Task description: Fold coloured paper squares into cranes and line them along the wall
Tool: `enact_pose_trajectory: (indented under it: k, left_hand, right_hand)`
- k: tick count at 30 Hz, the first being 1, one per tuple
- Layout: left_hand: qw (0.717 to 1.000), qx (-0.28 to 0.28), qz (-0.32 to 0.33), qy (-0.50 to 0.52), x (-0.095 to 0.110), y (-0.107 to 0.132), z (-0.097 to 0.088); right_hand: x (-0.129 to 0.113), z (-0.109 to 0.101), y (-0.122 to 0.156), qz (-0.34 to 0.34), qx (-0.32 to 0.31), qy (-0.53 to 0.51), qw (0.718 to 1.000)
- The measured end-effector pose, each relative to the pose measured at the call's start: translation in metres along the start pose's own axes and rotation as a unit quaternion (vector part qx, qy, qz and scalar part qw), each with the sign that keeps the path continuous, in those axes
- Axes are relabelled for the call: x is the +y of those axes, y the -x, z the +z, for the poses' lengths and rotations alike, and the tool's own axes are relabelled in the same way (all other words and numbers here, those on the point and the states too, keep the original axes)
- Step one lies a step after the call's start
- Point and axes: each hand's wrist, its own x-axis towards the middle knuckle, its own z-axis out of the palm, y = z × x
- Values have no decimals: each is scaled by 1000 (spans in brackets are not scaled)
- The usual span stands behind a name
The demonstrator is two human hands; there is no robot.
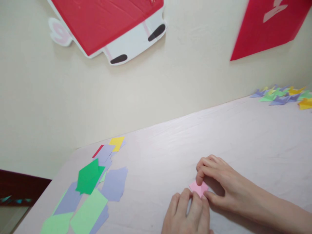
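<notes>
A small piece of folded pink paper lies on the pale tabletop between my two hands. My left hand comes in from the bottom with bent fingers, its fingertips pressing on the near edge of the paper. From the right reaches my right hand, its index finger on the far side of the paper and its thumb at the right corner. The fingertips cover part of the paper, so the exact fold is hard to make out.
Loose green paper and purple paper lie at the left, with a yellow sheet behind. Several folded paper shapes stand at the back right against the wall. Red decorations hang there.
</notes>
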Motion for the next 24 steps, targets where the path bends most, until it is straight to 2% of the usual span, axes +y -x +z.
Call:
enact_pose_trajectory:
  k: [4, 9, 12, 18, 24]
  left_hand:
    - [998, -61, 29, -21, -1, 6, -2]
    - [993, -121, 10, -3, 2, 6, -6]
    - [994, -110, -5, 10, 4, 1, -9]
    - [997, -51, -56, 26, 10, -9, -14]
    - [994, -39, -101, 21, 19, 1, -10]
  right_hand:
    - [-5, -1, 1, 5, 3, 9, 1000]
    - [-7, -2, 3, 6, -2, 4, 1000]
    - [-7, -3, 3, 9, -5, 4, 1000]
    - [-3, -6, 2, -12, -14, -7, 1000]
    - [2, -11, 1, -7, -15, -46, 999]
